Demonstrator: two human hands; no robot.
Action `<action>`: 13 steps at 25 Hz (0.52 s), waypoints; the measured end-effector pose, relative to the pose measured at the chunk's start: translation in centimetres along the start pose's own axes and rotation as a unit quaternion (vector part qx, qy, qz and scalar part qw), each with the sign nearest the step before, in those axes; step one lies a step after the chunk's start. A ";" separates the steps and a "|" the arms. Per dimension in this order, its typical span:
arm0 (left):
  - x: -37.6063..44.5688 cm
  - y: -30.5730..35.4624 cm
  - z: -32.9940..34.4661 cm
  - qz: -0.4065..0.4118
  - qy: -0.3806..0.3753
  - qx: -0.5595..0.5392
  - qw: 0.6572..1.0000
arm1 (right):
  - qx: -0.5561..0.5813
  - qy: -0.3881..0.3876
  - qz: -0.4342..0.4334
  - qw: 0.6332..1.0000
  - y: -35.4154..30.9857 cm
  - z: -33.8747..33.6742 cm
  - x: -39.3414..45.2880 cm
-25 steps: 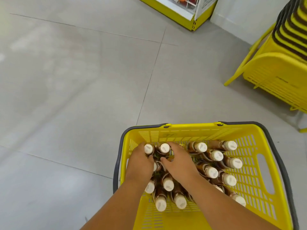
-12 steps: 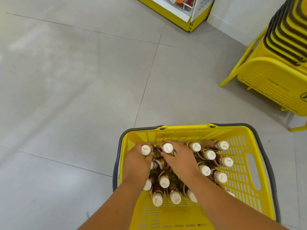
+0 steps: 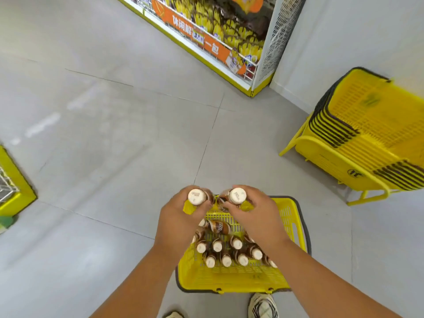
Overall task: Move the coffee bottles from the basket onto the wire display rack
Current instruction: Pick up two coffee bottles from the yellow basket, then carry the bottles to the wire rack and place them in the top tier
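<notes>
Both hands came up out of the basket [image 3: 294,228]; left hand [image 3: 181,216] and right hand [image 3: 257,216] each wrap one coffee bottle [image 3: 196,197] above its far edge.

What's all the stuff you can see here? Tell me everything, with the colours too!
coffee bottles held: two, brown with cream caps, one in each hand, lifted above the basket
coffee bottles in the basket: about a dozen, some hidden by the arms, brown with cream caps, most upright, one lying on its side
basket: one, yellow with a dark handle, on the floor
stacked baskets: one pile, yellow with dark handles, at right by the wall
snack shelf: one, yellow base with orange sign, top centre
yellow rack corner: one, left edge
floor: grey tiles
shoes: two, white and black, bottom edge
left hand: grips one bottle
right hand: grips the other bottle
</notes>
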State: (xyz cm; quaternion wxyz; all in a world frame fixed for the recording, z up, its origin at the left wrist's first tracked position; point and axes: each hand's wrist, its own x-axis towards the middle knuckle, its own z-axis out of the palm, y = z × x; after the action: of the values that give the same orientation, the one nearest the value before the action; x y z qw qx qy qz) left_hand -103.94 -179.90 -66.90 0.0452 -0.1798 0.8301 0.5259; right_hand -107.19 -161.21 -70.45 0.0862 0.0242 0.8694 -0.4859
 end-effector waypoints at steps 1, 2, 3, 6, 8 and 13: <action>-0.5 1.9 -1.4 0.011 0.008 -0.003 1.000 | 0.011 0.002 -0.001 1.000 -2.3 -1.6 -0.3; -1.2 3.9 -2.9 0.024 0.017 -0.004 1.000 | 0.022 0.002 -0.005 1.000 -4.8 -3.3 -0.5; -2.0 6.0 -4.5 0.036 0.028 -0.007 0.999 | 0.033 0.000 -0.015 0.999 -7.5 -5.0 -0.9; -4.6 13.1 -9.4 0.063 0.071 -0.016 0.995 | 0.034 -0.010 -0.054 0.998 -15.9 -10.3 -2.3; -6.7 18.3 -12.4 0.068 0.085 -0.014 0.994 | 0.032 -0.012 -0.073 0.997 -21.3 -13.5 -3.7; -12.2 29.9 -18.8 0.114 0.102 0.005 0.988 | 0.054 -0.023 -0.120 0.991 -33.8 -20.6 -7.3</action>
State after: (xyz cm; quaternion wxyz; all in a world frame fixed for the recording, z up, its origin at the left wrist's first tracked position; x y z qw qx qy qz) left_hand -100.76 -182.14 -29.73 -0.0995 -0.1364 0.8479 0.5026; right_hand -106.83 -161.24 -30.24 0.0459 -0.0869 0.8361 -0.5396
